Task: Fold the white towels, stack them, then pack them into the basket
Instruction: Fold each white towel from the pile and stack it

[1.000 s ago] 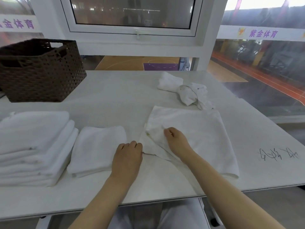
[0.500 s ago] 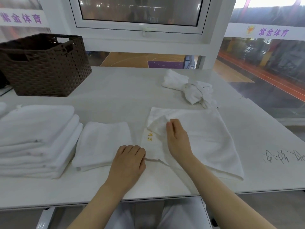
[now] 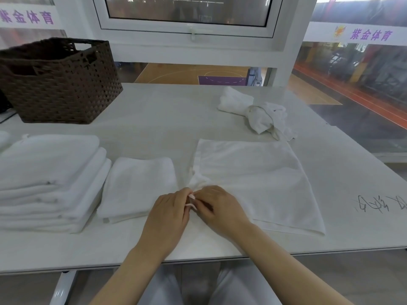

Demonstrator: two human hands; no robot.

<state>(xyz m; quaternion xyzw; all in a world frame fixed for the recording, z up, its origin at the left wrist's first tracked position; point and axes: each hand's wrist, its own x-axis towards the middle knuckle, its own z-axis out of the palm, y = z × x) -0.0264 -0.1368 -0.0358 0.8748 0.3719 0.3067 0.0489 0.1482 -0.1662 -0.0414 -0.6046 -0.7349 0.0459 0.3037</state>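
Note:
A white towel [image 3: 259,181] lies spread flat on the white table [image 3: 154,128], right of centre. My left hand [image 3: 169,214] and my right hand [image 3: 222,208] meet at its near left corner, and their fingers pinch the bunched cloth there. One folded towel [image 3: 138,186] rests just left of my hands. Further left stands a stack of folded towels [image 3: 48,179]. Crumpled unfolded towels [image 3: 257,113] sit at the back right. The brown woven basket [image 3: 59,84] stands at the back left, and its inside is hidden.
A window frame and glass wall run behind the table. Black scribbled writing [image 3: 381,205] marks the tabletop at the right. The table's front edge passes just below my wrists.
My right hand slid back from the towel's surface to its near left corner. Both hands came together and now pinch that corner, which has bunched up.

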